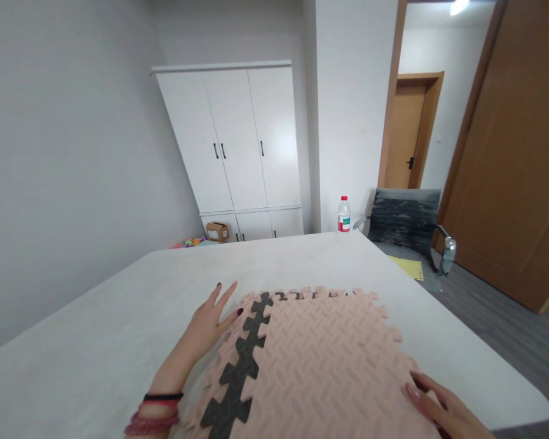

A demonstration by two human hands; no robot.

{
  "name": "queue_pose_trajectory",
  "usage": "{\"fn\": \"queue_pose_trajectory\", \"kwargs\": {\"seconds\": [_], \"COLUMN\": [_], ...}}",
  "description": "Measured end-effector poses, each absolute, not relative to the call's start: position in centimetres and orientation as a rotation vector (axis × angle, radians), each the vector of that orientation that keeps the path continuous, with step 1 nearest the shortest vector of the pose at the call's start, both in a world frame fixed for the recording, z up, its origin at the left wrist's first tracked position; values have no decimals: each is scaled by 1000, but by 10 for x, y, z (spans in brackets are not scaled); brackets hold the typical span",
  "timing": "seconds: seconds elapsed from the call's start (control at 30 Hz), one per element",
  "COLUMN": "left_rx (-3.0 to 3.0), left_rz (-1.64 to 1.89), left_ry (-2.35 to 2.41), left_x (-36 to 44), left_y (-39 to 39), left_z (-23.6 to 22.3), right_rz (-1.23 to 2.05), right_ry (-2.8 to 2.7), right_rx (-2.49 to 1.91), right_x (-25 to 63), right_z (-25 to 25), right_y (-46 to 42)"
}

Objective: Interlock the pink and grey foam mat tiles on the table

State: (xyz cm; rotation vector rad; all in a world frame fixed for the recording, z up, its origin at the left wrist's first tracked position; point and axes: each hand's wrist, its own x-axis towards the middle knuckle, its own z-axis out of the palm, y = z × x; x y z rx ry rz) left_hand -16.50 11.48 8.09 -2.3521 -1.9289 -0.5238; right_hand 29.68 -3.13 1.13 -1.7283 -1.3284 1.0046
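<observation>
A pink foam puzzle mat tile [320, 360] lies on the white table [119, 317], stacked over other tiles. A dark grey tile [240, 366] shows as a jagged strip along its left edge. My left hand [208, 323] rests open at the stack's left edge, fingers stretched forward, the thumb touching the grey strip. Red and black bands circle that wrist. My right hand [439, 408] lies flat on the pink tile's near right corner, fingers extended.
A water bottle [343, 214] stands at the table's far edge. A grey office chair [407, 225] holding a yellow sheet sits beyond the right corner. A white wardrobe [238, 146], a small cardboard box [218, 231] and colourful toys are behind. An open wooden door [512, 158] is on the right.
</observation>
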Motion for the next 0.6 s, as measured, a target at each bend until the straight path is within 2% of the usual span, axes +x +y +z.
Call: {"fn": "queue_pose_trajectory", "kwargs": {"seconds": [0.17,0.27,0.4,0.5,0.6], "left_rx": [-2331,-2449,-2298,-2128,-2136], "left_rz": [-346,-345,-528,-844,-951], "left_ry": [-1666,-1224,-631,-591,-628], "left_x": [-99,-43,29,70,92], "left_y": [51,9,-23,-25,-20], "left_z": [109,107,68,31,6], "right_rz": [1003,983,829,601,313], "right_ry": [-1600,-1691,-1663,-1643,-1629], "right_rx": [-1478,-1443,-1438,-1474,-1550], "right_x": [264,250,256,281,324], "right_z": [22,28,25,14,-8], "right_y": [-22,-18,-20,-30,-44]}}
